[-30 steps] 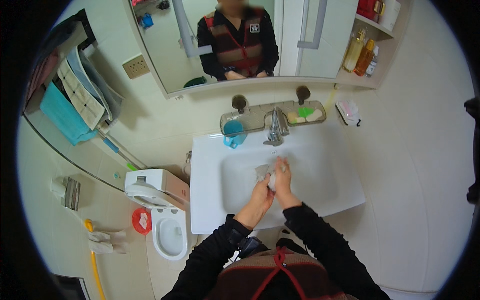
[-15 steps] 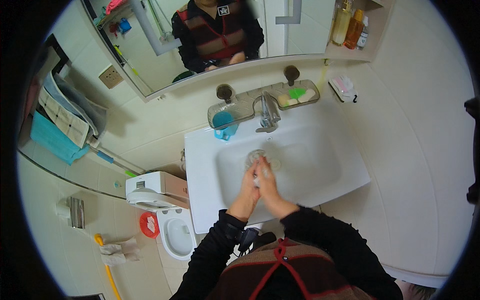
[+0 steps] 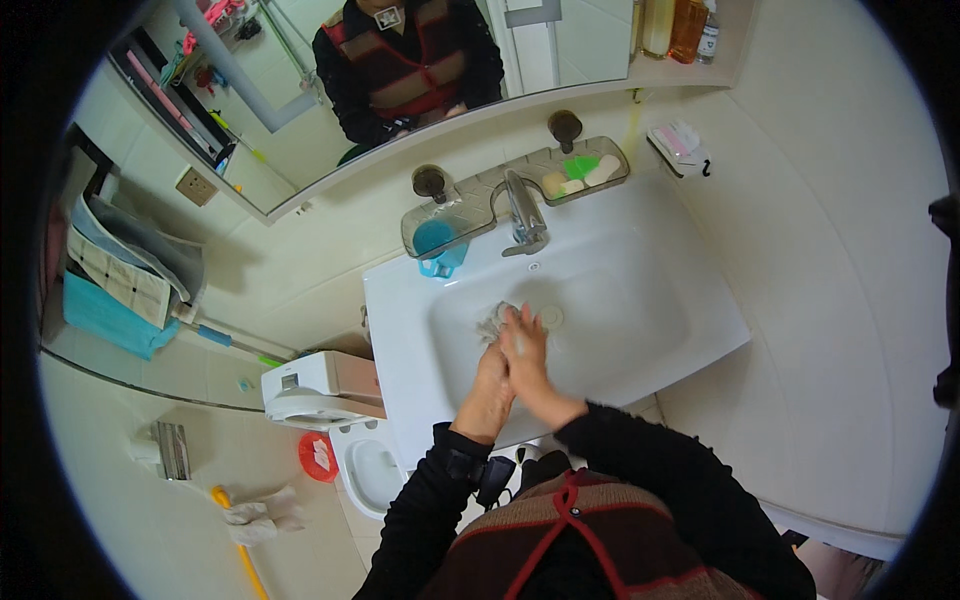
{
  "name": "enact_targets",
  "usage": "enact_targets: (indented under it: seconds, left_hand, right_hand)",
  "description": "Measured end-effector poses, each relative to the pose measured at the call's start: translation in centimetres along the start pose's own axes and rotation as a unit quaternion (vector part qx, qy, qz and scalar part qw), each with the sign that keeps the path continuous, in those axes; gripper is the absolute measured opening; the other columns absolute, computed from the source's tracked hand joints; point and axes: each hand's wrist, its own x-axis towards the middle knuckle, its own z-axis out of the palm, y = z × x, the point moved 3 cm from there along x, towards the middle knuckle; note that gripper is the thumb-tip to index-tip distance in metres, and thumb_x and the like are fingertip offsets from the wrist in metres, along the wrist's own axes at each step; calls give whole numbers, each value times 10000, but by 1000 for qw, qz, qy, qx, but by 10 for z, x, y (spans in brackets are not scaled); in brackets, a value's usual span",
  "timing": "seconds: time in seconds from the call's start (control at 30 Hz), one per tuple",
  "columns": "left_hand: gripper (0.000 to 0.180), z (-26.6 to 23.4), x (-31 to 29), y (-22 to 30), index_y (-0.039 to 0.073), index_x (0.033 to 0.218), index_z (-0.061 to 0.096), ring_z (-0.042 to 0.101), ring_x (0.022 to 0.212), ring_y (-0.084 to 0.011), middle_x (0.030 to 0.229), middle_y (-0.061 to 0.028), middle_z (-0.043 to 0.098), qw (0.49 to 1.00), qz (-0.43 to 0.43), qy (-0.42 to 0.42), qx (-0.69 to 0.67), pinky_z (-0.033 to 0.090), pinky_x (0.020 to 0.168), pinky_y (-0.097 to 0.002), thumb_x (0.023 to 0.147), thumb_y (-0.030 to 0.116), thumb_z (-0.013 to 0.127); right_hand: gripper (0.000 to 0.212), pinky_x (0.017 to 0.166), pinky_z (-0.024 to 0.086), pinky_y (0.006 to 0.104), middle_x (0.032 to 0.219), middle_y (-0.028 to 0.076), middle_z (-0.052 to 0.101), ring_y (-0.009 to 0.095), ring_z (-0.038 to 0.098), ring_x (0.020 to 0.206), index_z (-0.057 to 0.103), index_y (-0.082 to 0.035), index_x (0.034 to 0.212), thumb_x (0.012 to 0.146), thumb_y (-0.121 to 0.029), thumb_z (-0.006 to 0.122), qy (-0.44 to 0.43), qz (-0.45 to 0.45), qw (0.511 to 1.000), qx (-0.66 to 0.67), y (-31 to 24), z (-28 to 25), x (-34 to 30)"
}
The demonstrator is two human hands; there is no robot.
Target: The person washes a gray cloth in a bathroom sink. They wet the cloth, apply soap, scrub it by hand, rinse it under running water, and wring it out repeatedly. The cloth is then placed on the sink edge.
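Over the white washbasin (image 3: 640, 320), my left hand (image 3: 488, 385) and my right hand (image 3: 528, 360) are pressed together. Both are closed around a crumpled grey-white cloth (image 3: 490, 328), which pokes out past the fingertips on the left; its exact kind is too small to make out. Much of the left hand's fingers is hidden behind the right hand. A round drain cover (image 3: 550, 317) lies just right of the fingertips. Beyond the hands stands a chrome faucet (image 3: 526, 222), and no water stream shows under it.
Behind the faucet, a clear tray (image 3: 480, 205) bears a blue cup (image 3: 436, 240) and several soap pieces (image 3: 590, 172). A mirror (image 3: 540, 60) hangs above. Left of the basin are a toilet (image 3: 370, 468), a red bin (image 3: 318, 456) and hanging towels (image 3: 120, 285).
My right hand has slid over the left, and more of the cloth shows at the fingertips. The whole view has shifted slightly with my head.
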Motion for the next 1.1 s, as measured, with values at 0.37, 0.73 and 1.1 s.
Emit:
enact_targets:
  seconds: [0.37, 0.73, 1.1]
  left_hand:
    - [465, 36, -38, 61, 27, 1326, 410, 448, 1218, -223, 1292, -77, 508, 980, 176, -4, 92, 294, 1067, -363, 956, 301, 475]
    - [442, 72, -50, 63, -23, 1108, 573, 598, 867, -183, 958, -97, 644, 858, 51, 17, 511, 443, 767, -282, 950, 377, 472]
    - [587, 42, -40, 23, -72, 1178, 476, 531, 1121, -305, 1178, -205, 564, 990, -138, -24, 24, 390, 998, -393, 939, 458, 398]
  right_hand:
    - [346, 723, 503, 322, 959, 90, 624, 185, 586, 883, 587, -35, 1098, 859, -282, 629, -108, 245, 908, 324, 91, -90, 64]
    - [759, 944, 412, 343, 1256, 195, 499, 328, 477, 1172, 420, -69, 1327, 663, -170, 774, -258, -245, 925, 132, -96, -99, 19]
    - [243, 779, 478, 329, 848, 57, 614, 188, 600, 805, 641, -85, 1009, 769, -45, 635, -146, -48, 971, 182, -65, -63, 7]
